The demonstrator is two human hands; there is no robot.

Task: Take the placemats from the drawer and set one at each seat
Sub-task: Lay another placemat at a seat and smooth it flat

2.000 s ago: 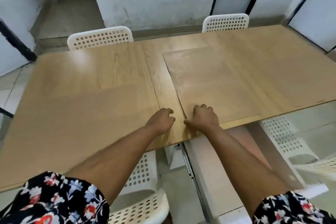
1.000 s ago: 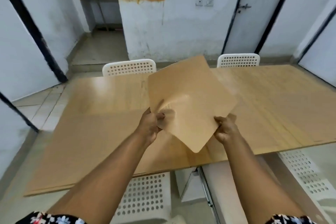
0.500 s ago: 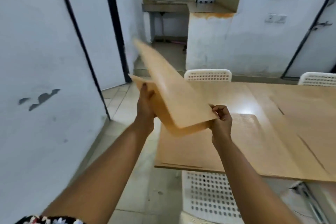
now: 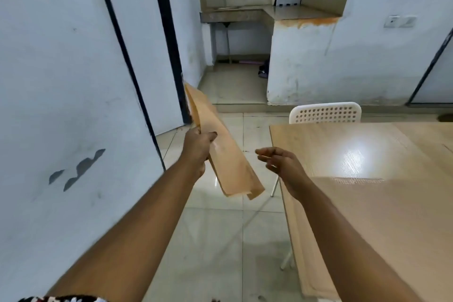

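The left hand (image 4: pixel 197 146) gripped the tan placemats (image 4: pixel 221 152) by their long edge, holding them tilted in the air above the tiled floor (image 4: pixel 220 240), left of the table (image 4: pixel 367 179); the right hand (image 4: pixel 282 164) was free, its fingers loosely spread, near the placemats but not touching them; one placemat (image 4: pixel 362 203) lay flat on the table; a white chair (image 4: pixel 326 113) stood at the far side.
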